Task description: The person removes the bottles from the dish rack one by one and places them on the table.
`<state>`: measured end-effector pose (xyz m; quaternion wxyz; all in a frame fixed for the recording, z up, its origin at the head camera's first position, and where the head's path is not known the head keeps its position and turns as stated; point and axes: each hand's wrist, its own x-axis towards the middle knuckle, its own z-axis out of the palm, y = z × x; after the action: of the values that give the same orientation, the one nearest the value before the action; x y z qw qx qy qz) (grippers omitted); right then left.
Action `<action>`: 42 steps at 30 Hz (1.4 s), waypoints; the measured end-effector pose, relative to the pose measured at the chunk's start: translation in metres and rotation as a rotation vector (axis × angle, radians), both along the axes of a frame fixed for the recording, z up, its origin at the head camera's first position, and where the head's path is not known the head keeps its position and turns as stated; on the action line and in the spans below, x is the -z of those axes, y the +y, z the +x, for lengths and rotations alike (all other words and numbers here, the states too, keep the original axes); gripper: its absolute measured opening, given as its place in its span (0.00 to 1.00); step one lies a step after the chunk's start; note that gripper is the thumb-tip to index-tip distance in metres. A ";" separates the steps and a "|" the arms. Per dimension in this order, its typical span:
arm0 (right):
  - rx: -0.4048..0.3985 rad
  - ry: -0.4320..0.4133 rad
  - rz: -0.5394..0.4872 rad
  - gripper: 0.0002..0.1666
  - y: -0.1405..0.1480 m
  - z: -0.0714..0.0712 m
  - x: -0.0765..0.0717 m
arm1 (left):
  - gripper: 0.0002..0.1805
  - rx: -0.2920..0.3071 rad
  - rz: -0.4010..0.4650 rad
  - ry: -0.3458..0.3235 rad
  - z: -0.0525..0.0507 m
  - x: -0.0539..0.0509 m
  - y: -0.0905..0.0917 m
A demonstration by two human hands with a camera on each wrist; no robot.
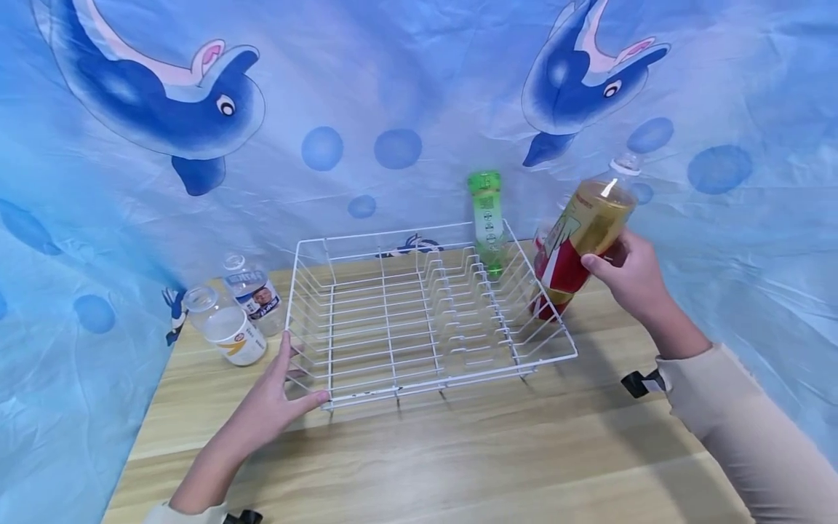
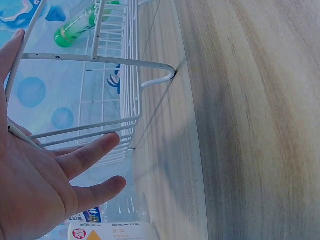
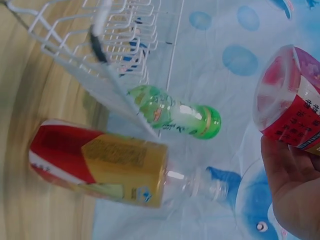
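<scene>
In the head view my right hand (image 1: 631, 273) grips a tilted clear plastic bottle (image 1: 592, 211) with a red and gold label, right of the white wire dish rack (image 1: 386, 389). Its red base end shows at the right edge of the right wrist view, above my fingers (image 3: 285, 165). My left hand (image 1: 268, 397) rests against the rack's front left corner, thumb along the front and straight fingers at the side. Inside the rack, at the back right, a green bottle (image 1: 487, 218) stands on end. Another red and gold bottle (image 3: 100, 162) stands beside the rack.
Two empty-looking clear bottles stand left of the rack, one with a white and orange label (image 1: 238, 338), one with a blue label (image 1: 258, 291). A wood-grain table (image 1: 425, 458) bears everything. Blue dolphin-print sheeting (image 1: 419, 94) hangs behind and at both sides.
</scene>
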<state>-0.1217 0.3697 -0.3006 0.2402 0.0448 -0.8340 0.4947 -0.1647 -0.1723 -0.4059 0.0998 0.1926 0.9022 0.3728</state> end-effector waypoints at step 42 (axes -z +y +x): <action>0.130 -0.213 0.026 0.33 0.073 0.042 0.126 | 0.68 0.016 0.012 -0.002 -0.001 -0.007 0.001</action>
<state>-0.0798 0.4424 -0.4263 0.1814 -0.0592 -0.8622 0.4693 -0.1655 -0.1716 -0.3985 0.1026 0.2002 0.8982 0.3777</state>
